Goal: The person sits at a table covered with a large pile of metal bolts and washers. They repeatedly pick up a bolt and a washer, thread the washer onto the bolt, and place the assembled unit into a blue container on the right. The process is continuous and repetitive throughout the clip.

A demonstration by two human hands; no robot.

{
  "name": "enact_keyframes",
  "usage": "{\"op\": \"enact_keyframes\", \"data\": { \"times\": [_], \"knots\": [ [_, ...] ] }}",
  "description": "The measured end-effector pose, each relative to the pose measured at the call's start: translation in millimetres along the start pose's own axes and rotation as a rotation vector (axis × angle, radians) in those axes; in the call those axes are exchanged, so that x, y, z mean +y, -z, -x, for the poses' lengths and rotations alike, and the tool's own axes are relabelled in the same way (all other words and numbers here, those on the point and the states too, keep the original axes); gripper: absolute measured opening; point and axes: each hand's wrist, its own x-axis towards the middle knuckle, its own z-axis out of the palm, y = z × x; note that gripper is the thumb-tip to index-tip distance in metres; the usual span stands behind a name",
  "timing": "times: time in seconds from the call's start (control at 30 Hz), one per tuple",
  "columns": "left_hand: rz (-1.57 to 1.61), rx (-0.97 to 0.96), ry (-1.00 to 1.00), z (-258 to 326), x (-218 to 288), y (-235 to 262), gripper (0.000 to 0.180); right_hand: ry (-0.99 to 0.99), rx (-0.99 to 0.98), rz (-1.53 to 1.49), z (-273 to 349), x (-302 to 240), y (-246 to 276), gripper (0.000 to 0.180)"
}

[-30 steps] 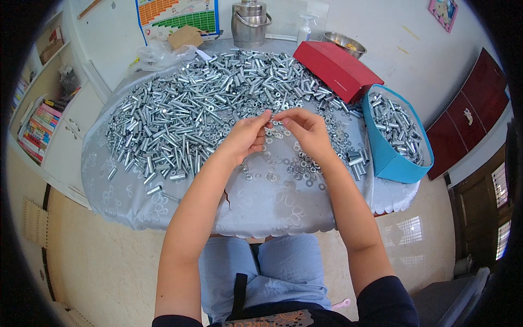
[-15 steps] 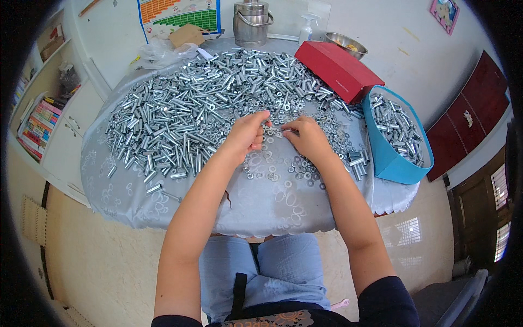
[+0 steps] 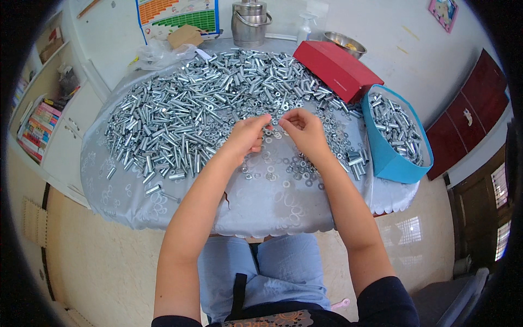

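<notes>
Metal sleeves [image 3: 169,117] lie in a wide heap over the left and back of the table. Small washers and nuts [image 3: 329,131] are scattered in front of the heap and around my hands. My left hand [image 3: 249,136] is closed, its fingers curled under and the thumb pointing right; whatever it grips is hidden. Just to its right, my right hand [image 3: 305,129] is pinched at the fingertips, near the left thumb. Anything between those fingertips is too small to make out. Both hands are over the washers at the middle of the table.
A blue fabric bin [image 3: 400,169] full of metal sleeves stands at the right edge. Behind it lies a red box [image 3: 340,71]. Along the back are a steel pot [image 3: 249,27], a spray bottle [image 3: 305,30], a steel bowl [image 3: 346,42] and a plastic bag [image 3: 163,53].
My right hand has lifted slightly and drawn closer to the left, its fingertips now pinched together. My left hand has stayed almost in place.
</notes>
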Motion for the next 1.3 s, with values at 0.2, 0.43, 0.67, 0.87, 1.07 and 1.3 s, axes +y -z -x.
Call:
{"op": "enact_keyframes", "data": {
  "times": [0.2,0.43,0.67,0.87,1.07,1.3],
  "knots": [
    [-0.024,-0.012,-0.021,1,-1,-3,0.03,0.128,0.057,0.014,5,-12,-5,0.011],
    [-0.014,-0.044,-0.009,0,-3,-2,0.029,0.159,0.062,0.12,6,-11,-4,0.01],
    [0.012,-0.046,0.005,0,-1,-2,0.025,0.184,-0.037,0.045,7,-11,-5,0.011],
    [0.069,-0.032,0.011,-1,0,-1,0.023,0.204,-0.084,0.109,7,-12,-5,0.016],
    [0.142,-0.03,0.035,-3,0,4,0.021,0.143,-0.159,-0.022,6,-10,-4,0.016],
    [0.267,-0.009,0.017,-4,4,9,0.019,0.017,-0.123,0.036,5,-14,1,0.014]
  ]
}}
